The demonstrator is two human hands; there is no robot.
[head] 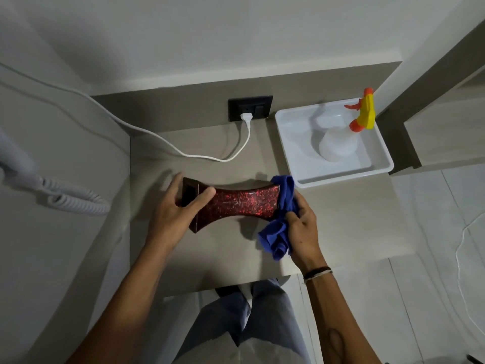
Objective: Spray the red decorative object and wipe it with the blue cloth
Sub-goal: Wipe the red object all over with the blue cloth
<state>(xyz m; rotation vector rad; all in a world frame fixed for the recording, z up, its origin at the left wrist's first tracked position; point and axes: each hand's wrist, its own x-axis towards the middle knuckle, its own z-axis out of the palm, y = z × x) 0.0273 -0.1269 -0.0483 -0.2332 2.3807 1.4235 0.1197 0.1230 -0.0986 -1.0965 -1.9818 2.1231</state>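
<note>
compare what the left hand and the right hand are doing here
The left hand grips the red decorative object bare, at its left end, steadying it. The right hand holds the bunched blue cloth, pressing it against the object's right end. The left hand's fingers lie spread over the object; the right hand's curl into the cloth. Both work over the counter.

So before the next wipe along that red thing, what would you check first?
1. Left hand steadies the red decorative object at its open end: ok.
2. Right hand grips the blue cloth: ok.
3. Cloth touches the object's far end: ok.
4. Spray bottle is out of the way in the white tray: ok.
5. Object is wet from spray: cannot tell.
6. White power cord lies clear of the wiping path: ok.
</note>
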